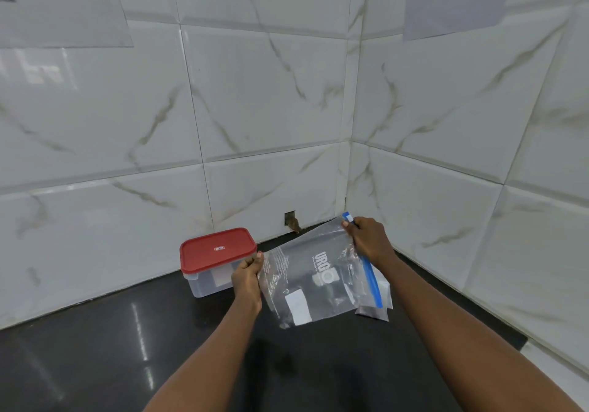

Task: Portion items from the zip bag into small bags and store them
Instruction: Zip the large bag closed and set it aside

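Head view: zip bag (314, 279) was held over the dark worktop (95, 348), blue zipper edge to the right, running near-far. Left hand (248, 276) pinched its left edge; right hand (369, 239) pinched the slider (348, 218) at the far corner. Red-lidded container (216, 260) sat left.

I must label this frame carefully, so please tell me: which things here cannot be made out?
Head view:
Contents of the zip bag: glare and wrinkles; nothing clear inside.
Small bags: mostly under the zip bag; count unclear.
Inside of the red-lidded box: frosted walls, partly behind the left hand.
Wall papers: cut by the top edge, print blurred.
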### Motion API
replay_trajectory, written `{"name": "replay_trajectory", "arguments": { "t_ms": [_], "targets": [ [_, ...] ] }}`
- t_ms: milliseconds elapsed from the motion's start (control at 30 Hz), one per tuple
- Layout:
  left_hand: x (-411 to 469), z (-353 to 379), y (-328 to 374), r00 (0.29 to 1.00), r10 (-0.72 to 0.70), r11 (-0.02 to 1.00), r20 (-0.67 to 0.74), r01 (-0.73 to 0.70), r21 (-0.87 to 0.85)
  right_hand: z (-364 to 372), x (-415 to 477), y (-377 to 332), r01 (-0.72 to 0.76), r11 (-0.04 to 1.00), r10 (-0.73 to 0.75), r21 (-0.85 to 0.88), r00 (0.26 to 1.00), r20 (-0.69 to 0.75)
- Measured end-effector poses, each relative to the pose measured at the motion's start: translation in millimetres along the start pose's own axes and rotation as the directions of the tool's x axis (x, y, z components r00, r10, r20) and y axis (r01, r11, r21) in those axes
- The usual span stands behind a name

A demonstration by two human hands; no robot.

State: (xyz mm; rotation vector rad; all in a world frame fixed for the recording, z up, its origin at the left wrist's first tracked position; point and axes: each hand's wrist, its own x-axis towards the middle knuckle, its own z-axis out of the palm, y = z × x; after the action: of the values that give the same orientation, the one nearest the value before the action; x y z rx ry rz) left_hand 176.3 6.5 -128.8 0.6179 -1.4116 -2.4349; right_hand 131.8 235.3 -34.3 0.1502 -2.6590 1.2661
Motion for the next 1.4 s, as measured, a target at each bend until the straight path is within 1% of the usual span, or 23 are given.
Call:
{"name": "replay_trajectory", "arguments": {
  "t_ms": [67,100,133,200,233,267,333,367,400,433,500,533,600,667,733,800,867,967,1067,1167,1267,1333,1400],
  "targets": [
    [1,2,-3,0.999,-0.024,0.998,-0.042,0.027,0.063,0,-1,-5,0.004,1.000,-0.004,0.003,0.999,-0.044],
    [2,3,-5,0.996,-0.040,0.996,-0.082,0.046,0.074,0,-1,-6,-0.012,0.999,0.014,0.046,0.999,-0.052],
    [3,3,-6,0.989,-0.066,0.994,-0.135,0.076,0.073,0,-2,-6,-0.047,0.991,0.050,0.124,0.998,-0.025],
    [4,3,-7,0.969,-0.139,0.990,-0.204,0.142,0.002,-1,-5,-6,-0.154,0.943,0.115,0.295,0.982,0.147],
    [4,1,-8,0.960,-0.178,0.984,-0.214,0.177,-0.024,-3,-8,-6,-0.217,0.922,0.132,0.320,0.955,0.266],
    [5,1,-8,0.952,-0.215,0.977,-0.218,0.212,-0.036,-6,-9,-7,-0.271,0.914,0.144,0.301,0.912,0.384],
    [3,-1,-11,0.929,-0.291,0.956,-0.229,0.292,-0.027,-12,-11,-8,-0.356,0.909,0.175,0.218,0.799,0.576],
    [4,-4,-13,0.924,-0.311,0.949,-0.221,0.314,-0.022,-15,-12,-10,-0.376,0.909,0.184,0.181,0.751,0.634],
    [6,-5,-15,0.924,-0.333,0.942,-0.189,0.335,-0.024,-16,-12,-11,-0.387,0.908,0.195,0.158,0.727,0.658],
    [11,-7,-18,0.923,-0.360,0.932,-0.138,0.362,-0.011,-16,-10,-13,-0.398,0.904,0.209,0.154,0.727,0.654],
    [15,-8,-22,0.883,-0.469,0.883,-0.025,0.470,0.023,-14,-7,-18,-0.415,0.881,0.214,0.227,0.777,0.592],
    [11,-6,-22,0.852,-0.523,0.852,0.026,0.522,0.037,-13,-5,-22,-0.417,0.866,0.209,0.278,0.804,0.556],
    [-3,0,-23,0.786,-0.613,0.790,0.076,0.612,0.033,-9,-1,-27,-0.421,0.838,0.212,0.348,0.837,0.504],
    [-14,8,-25,0.698,-0.702,0.707,0.142,0.707,0.018,-6,0,-34,-0.417,0.829,0.223,0.372,0.857,0.464],
    [-19,15,-30,0.635,-0.744,0.653,0.207,0.757,0.023,-3,2,-41,-0.420,0.821,0.245,0.388,0.871,0.425],
    [-26,24,-35,0.615,-0.746,0.645,0.258,0.763,0.048,0,2,-47,-0.427,0.803,0.264,0.415,0.880,0.396],
    [-32,31,-39,0.639,-0.720,0.673,0.272,0.737,0.051,2,3,-52,-0.430,0.775,0.269,0.463,0.887,0.374],
    [-33,41,-47,0.684,-0.672,0.712,0.283,0.702,-0.007,2,4,-53,-0.433,0.726,0.298,0.533,0.898,0.324],
    [-32,43,-52,0.723,-0.627,0.714,0.290,0.682,-0.157,5,7,-45,-0.410,0.755,0.323,0.511,0.912,0.254],
    [-31,42,-50,0.777,-0.578,0.725,0.251,0.630,-0.280,6,11,-35,-0.411,0.757,0.342,0.508,0.912,0.229],
    [-31,41,-48,0.828,-0.533,0.742,0.176,0.557,-0.374,4,6,-34,-0.433,0.716,0.355,0.547,0.901,0.248],
    [-31,41,-46,0.845,-0.518,0.759,0.135,0.526,-0.383,4,4,-34,-0.441,0.685,0.357,0.580,0.897,0.261],
    [-32,41,-47,0.851,-0.512,0.792,0.114,0.519,-0.321,3,3,-34,-0.443,0.680,0.351,0.584,0.896,0.271]
  ]
}}
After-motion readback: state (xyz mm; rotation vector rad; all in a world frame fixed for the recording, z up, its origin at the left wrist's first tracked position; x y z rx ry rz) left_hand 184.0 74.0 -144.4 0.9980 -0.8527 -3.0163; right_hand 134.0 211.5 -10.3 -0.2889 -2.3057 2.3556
